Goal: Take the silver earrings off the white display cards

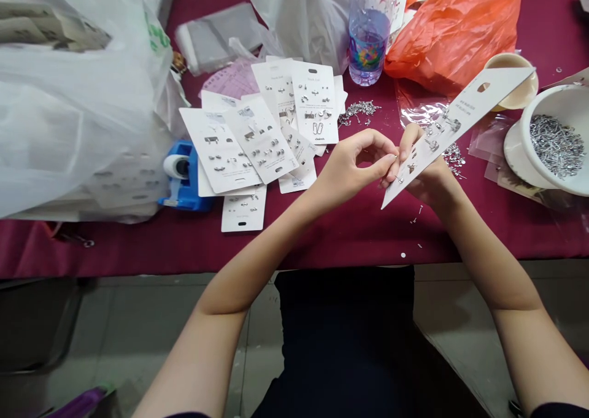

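Maroon worktop (294, 246) over grey tile floor (138, 338); right hand (426, 175) grips earring card (464, 114) toward two o'clock, left hand (354, 163) pinched closed just beside it.

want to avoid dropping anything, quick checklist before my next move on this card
Card secure in right hand: ok, gripped low down, tilted.
Item in left hand: cannot tell, the fingertips pinch together but nothing shows clearly.
Pieces on the card: cannot tell, the fingers hide part of it.
Spares in white bowl: ok, a heap of silver pieces.
Cloth below the hands: not ok, stray pieces lie there.
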`<state>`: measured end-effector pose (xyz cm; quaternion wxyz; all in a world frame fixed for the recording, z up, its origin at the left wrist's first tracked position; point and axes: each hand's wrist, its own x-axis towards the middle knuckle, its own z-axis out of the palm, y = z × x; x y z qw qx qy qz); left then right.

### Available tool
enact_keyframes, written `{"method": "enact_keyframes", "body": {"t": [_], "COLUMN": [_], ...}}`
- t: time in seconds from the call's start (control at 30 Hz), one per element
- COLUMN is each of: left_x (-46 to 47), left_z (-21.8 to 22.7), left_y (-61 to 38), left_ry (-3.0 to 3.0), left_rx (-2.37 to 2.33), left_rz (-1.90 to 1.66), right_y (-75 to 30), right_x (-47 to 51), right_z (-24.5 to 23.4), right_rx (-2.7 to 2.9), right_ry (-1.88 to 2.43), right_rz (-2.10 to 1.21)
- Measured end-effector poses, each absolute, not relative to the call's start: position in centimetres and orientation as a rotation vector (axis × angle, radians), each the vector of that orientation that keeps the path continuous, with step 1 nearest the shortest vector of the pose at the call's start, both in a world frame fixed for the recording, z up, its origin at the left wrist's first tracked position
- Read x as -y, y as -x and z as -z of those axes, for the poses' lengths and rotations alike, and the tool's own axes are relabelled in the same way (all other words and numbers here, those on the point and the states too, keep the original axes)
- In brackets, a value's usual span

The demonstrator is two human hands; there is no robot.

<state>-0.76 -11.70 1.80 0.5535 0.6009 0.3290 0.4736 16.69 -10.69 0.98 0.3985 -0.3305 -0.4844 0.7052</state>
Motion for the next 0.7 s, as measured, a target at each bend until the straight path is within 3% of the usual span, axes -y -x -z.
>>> {"method": "enact_keyframes", "body": {"t": [0.7], "left_x": [11.54], "left_z": [-0.95], "left_y": [0.70], "left_ry": [-1.351], "left_rx": [-0.799], "left_rz": [-1.085], "right_y": [-16.28], "right_x": [10.91], "right_z": [-0.92], "right_rx": [1.074], "right_ry": [0.855], "right_rz": [-1.834]}}
